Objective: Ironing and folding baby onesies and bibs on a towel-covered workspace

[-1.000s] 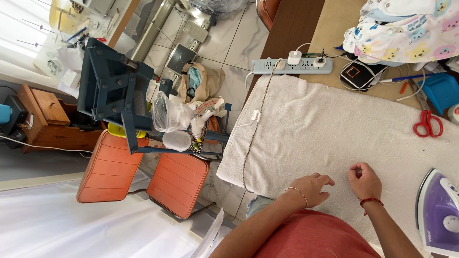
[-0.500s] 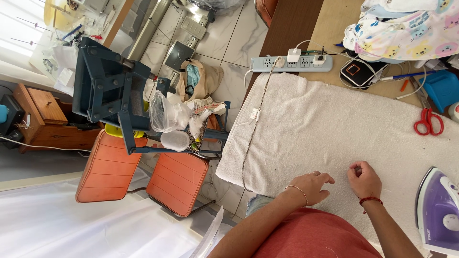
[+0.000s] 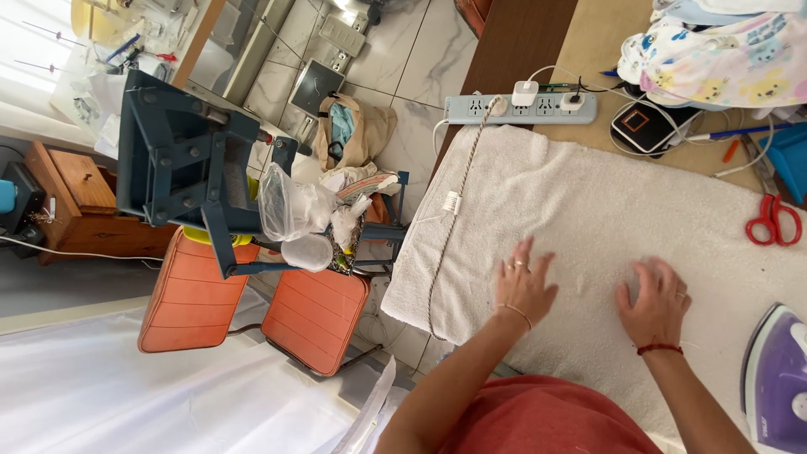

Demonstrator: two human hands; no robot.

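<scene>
White towel (image 3: 588, 210) lies under both hands' flat, spread fingers (image 3: 525, 256).

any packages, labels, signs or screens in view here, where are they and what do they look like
Small device with a screen: table's far edge, beside the power strip; dark rounded square, orange outline.
Dark flat panel: on the tiled floor; rectangular, grey-black.
Clear plastic bags: on the blue frame by the orange chairs; crumpled, translucent.

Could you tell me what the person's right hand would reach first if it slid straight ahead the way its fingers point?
The right hand would cross bare white towel first, then probably the black device beyond its far edge.
</scene>
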